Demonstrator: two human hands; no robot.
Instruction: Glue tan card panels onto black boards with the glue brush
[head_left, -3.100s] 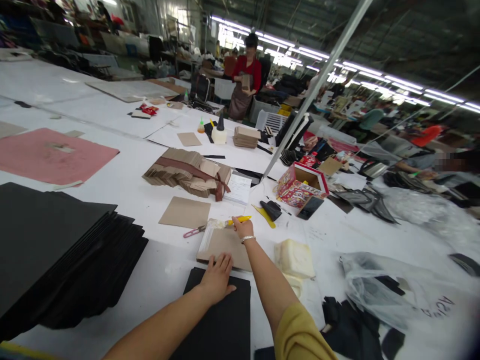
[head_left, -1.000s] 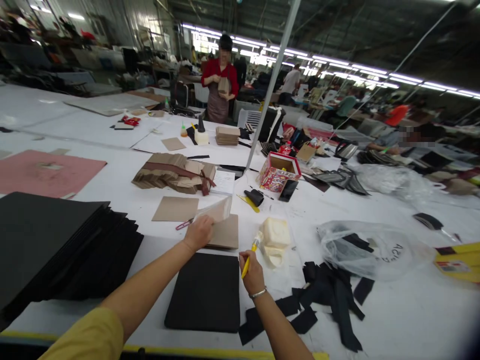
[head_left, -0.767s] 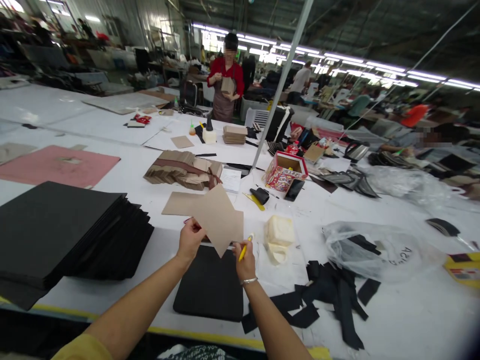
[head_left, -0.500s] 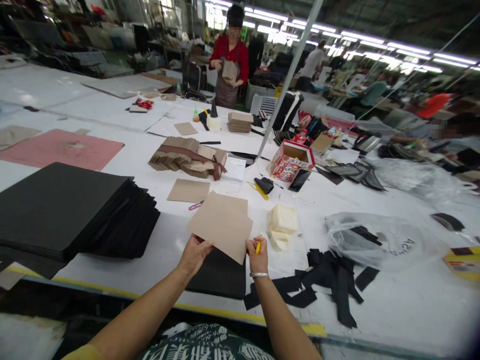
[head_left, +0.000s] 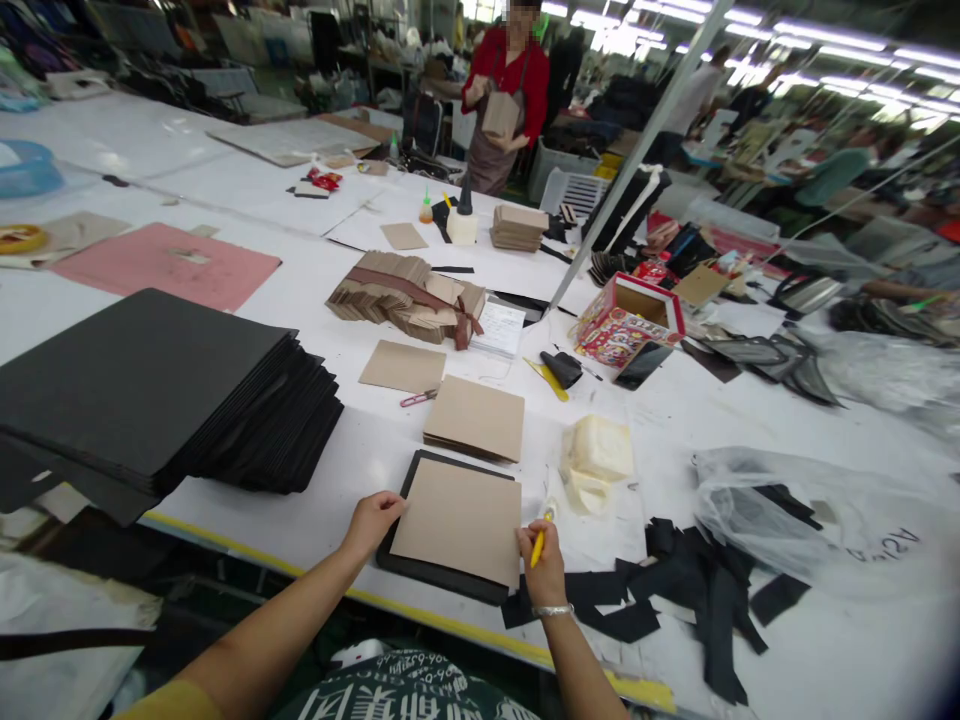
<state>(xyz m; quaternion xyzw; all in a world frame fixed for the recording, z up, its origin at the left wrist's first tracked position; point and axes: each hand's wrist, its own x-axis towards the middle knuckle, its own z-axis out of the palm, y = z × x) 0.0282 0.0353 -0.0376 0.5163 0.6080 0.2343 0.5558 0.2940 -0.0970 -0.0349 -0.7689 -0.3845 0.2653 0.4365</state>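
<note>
A tan cardboard sheet (head_left: 459, 520) lies flat over a black sheet (head_left: 442, 577), whose dark border shows along the left, front and back. My left hand (head_left: 377, 522) pinches the cardboard at its left edge with thumb and fingers together. At the opposite edge, my right hand (head_left: 541, 560) has its fingers closed around a slim yellow pen-like tool (head_left: 538, 548) and touches the cardboard's side. Just beyond lies a small stack of similar tan sheets (head_left: 478, 415). Pink thread snips (head_left: 418, 398) rest beside that stack.
A tall pile of black sheets (head_left: 142, 380) stands at left. To the right are a cream plastic container (head_left: 598, 450), black fabric strips (head_left: 712, 590) and a clear plastic bag (head_left: 810, 510). Farther back are bundled tan pieces (head_left: 401, 295), a red box (head_left: 630, 320), a slanting metal pole (head_left: 637, 160) and a standing co-worker (head_left: 506, 100).
The tan cardboard sheet has come down toward me from above the small stack and now lies on the black sheet. Both hands moved with it; the camera view has shifted left.
</note>
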